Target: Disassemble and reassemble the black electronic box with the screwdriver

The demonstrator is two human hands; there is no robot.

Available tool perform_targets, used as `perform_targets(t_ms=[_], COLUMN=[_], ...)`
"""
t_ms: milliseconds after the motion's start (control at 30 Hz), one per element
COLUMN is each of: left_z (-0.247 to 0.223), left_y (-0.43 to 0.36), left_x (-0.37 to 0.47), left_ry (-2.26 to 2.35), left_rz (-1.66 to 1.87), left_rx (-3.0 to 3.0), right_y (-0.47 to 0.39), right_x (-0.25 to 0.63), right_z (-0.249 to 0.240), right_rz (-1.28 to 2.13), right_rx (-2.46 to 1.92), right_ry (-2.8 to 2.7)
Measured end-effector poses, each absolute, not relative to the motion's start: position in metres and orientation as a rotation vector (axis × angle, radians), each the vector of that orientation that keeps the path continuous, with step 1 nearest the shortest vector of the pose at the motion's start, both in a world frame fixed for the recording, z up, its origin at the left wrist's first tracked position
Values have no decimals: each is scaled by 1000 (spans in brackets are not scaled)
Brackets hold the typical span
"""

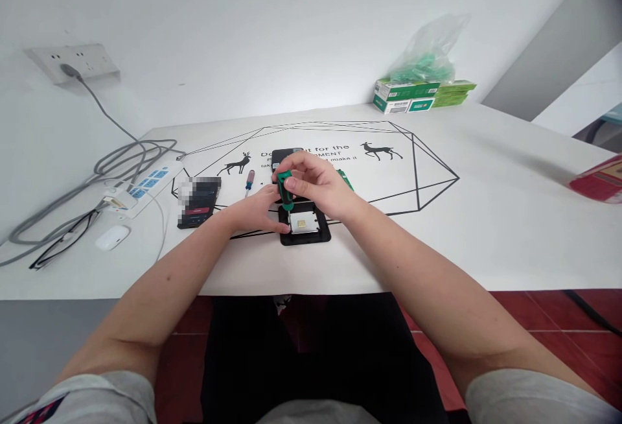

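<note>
My right hand [315, 184] is closed around the green and black handle of a screwdriver [286, 192]. The screwdriver stands almost upright, its tip down at the left side of a small black device case [306, 238]. Inside the case shows a silvery plate with a gold square [302, 223]. My left hand [260, 210] grips the left side of the case, thumb at the near edge and fingers close to the screwdriver shaft. Behind my hands lies another black part [284, 155], partly covered. A green circuit board [346, 179] peeks out beyond my right hand.
Left of my hands lie a second screwdriver [249, 181] and a phone [197, 210]. Further left are a power strip [153, 184], coiled cables, glasses [65, 239] and a white earbud case [113, 237]. Green and white boxes [405, 94] under a plastic bag [430, 54] stand by the wall.
</note>
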State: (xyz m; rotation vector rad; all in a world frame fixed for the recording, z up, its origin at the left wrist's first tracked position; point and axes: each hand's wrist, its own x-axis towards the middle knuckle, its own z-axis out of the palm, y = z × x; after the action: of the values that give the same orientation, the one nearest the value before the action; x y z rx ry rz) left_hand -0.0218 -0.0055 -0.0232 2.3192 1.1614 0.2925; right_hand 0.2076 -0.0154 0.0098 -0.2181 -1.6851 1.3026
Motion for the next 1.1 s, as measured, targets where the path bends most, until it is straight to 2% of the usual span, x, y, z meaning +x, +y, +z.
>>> perform_targets(t_ms=[233,467,533,700,1100], left_z=[-22,-18,-18,-16,-21], left_y=[-8,-7,-7,-7,-2], left_x=[-21,-21,-21,-22,-27], left_ry=[1109,1019,1019,1028,1091], left_rz=[309,348,342,335,279], left_rx=[2300,2371,2381,2441,2488], right_y=[-19,-8,-7,-12,-18], right_x=[212,214,215,215,213], right_z=[10,9,10,13,11], right_rz=[1580,1055,1012,1181,1320], right_rx=[-192,-349,-361,-364,-359], right_ry=[-1667,-1765,-1755,-1660,-1653])
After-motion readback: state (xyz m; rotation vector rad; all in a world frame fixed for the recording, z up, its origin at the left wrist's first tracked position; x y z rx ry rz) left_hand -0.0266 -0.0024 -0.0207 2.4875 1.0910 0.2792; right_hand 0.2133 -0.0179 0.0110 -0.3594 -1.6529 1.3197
